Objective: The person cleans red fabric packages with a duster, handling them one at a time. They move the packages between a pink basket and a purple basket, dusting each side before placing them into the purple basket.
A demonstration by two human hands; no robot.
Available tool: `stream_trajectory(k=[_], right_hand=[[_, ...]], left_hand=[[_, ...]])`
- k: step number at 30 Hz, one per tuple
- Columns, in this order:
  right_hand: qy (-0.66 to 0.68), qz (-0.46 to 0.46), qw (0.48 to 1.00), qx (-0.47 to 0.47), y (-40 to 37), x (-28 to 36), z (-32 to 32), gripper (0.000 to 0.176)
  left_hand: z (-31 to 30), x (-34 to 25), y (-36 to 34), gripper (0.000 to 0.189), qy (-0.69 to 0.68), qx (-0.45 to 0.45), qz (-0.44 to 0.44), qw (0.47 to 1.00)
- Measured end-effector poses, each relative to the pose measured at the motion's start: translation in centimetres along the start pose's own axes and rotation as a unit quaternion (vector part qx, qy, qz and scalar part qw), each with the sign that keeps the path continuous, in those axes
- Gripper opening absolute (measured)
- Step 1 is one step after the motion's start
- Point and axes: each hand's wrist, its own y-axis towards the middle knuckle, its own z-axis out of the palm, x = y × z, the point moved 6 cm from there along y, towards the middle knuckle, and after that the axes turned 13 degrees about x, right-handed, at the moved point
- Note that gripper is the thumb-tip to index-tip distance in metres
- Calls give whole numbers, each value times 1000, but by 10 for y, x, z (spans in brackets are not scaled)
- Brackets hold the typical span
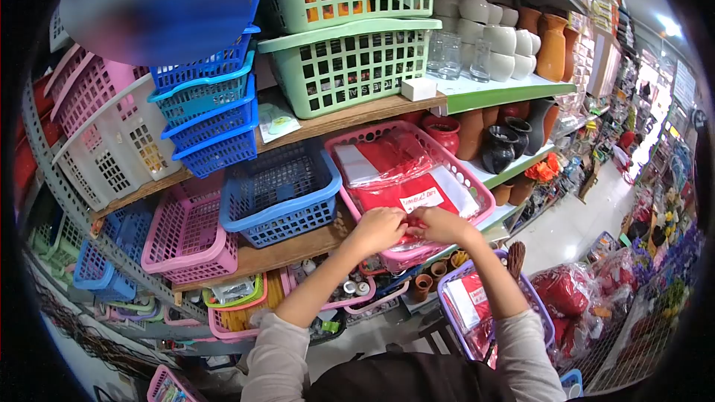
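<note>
A pink basket [484,217] on the shelf holds red-and-white folded cloth packets [380,160] in clear plastic. On the front packet [448,184] is a white label with red lettering. My left hand [380,229] and my right hand [439,225] meet at this packet's near edge, close to the basket's front rim. The fingers of both are bent and pressed together on the plastic. My fingertips partly cover the packet's lower edge.
Left of the pink basket stands a blue basket [279,212], then another pink basket [227,257]. Green baskets [350,30] and white pots [499,41] are on the shelf above. Below right, a purple basket [547,320] holds similar packets, beside plastic-wrapped red bundles [566,290].
</note>
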Motion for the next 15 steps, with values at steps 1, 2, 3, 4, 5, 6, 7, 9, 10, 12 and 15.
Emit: stream_trajectory(k=[1,2,3,4,5,6,7,9,10,12,15], right_hand=[[-2,-13,999,-43,-7,0,9,35],[-43,13,991,-125,-24,14,7,28],[-68,1,981,-180,-42,32,3,24],[-81,-19,964,-251,-57,44,1,22],[-95,-38,942,-320,-74,55,2,20],[-80,-35,932,-352,-88,62,7,20],[10,-2,934,-357,-99,59,16,21],[65,1,916,-397,-121,52,38,22],[71,29,904,-420,-132,49,50,25],[55,76,897,-432,-147,30,80,27],[59,160,884,-436,-174,-10,135,32]], left_hand=[[0,-12,-8,28,0,-35,28,999],[-8,-25,-19,19,-25,-110,63,992],[-10,-36,-25,19,-30,-105,73,991],[-18,-46,-36,17,-64,-156,99,981],[-24,-53,-45,15,-101,-206,126,965],[-24,-62,-53,14,-89,-251,159,951],[-21,-71,-58,17,-83,-260,184,944],[-12,-90,-65,20,-98,-265,230,931],[4,-96,-65,24,-109,-247,262,927],[37,-109,-60,25,-141,-220,297,919],[98,-128,-46,23,-202,-142,313,917]])
